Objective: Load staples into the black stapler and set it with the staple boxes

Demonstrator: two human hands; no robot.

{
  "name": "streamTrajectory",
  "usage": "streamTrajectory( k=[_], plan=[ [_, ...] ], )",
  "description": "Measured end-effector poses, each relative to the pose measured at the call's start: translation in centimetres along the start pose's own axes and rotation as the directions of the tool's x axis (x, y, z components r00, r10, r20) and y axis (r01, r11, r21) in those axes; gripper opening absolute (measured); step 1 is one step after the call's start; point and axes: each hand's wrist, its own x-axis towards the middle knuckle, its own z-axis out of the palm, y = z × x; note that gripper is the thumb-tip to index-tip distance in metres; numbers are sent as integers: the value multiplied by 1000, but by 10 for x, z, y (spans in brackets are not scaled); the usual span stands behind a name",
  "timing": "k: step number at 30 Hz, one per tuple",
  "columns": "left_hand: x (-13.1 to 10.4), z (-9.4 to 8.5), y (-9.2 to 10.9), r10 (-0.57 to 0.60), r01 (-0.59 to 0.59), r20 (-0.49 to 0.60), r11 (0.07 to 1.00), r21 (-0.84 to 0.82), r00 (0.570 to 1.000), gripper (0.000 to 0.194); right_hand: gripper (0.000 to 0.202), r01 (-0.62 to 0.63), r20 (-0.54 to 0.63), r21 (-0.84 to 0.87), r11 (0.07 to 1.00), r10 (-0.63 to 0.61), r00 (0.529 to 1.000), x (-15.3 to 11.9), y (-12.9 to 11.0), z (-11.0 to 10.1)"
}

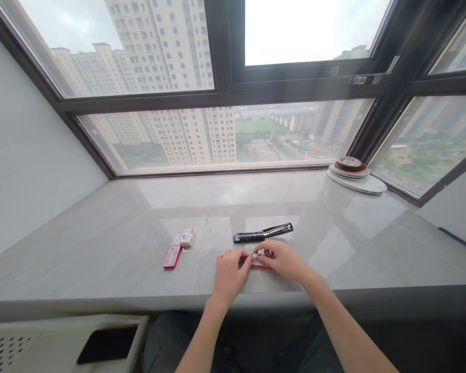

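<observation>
Near the sill's front edge, my left hand (232,272) is closed at the left end of a small red-and-white box (261,263). Over the same box, the thumb and fingers of my right hand (277,257) pinch a small silvery piece (255,255) too small to make out. Just beyond my hands lies a black stapler (262,234), unfolded, its metal inside facing up. To the left are a red-and-white box (172,257) and a whiter box (187,237), next to one more pale box (176,238).
A stack of plates (351,171) stands at the back right corner of the grey marble sill (112,228), by the window frame. Below the front edge at left is a pale plastic item (58,336) with holes. My legs are under the sill.
</observation>
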Motion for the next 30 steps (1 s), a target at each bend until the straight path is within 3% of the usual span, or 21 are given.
streamTrajectory(
  k=[5,8,11,13,16,21,25,30],
  plan=[
    [-2,2,0,12,-12,-23,1000,-13,1000,24,15,-58,-228,52,997,68,971,-21,-2,15],
    [9,-2,-9,-21,18,-148,1000,-16,989,16,16,-50,-319,113,992,84,944,-34,-4,25],
    [34,-9,-26,-57,77,-223,994,83,973,38,16,-34,-329,154,987,84,940,-40,-5,30],
    [50,-11,-37,-76,97,-157,986,134,985,46,16,-28,-346,157,987,82,935,-41,-4,31],
    [59,-10,-49,-52,56,-33,990,129,998,34,14,-10,-377,148,989,66,924,-42,-5,32],
    [31,-5,-46,17,-18,14,997,70,1000,27,13,41,-441,95,995,5,898,-43,-24,27],
    [11,-4,-38,1,-2,28,998,64,1000,29,12,89,-375,-22,996,-91,923,-16,-36,14],
    [10,-7,-37,-34,32,41,998,53,999,31,4,83,-107,-117,990,-95,990,28,-25,0]
  ],
)
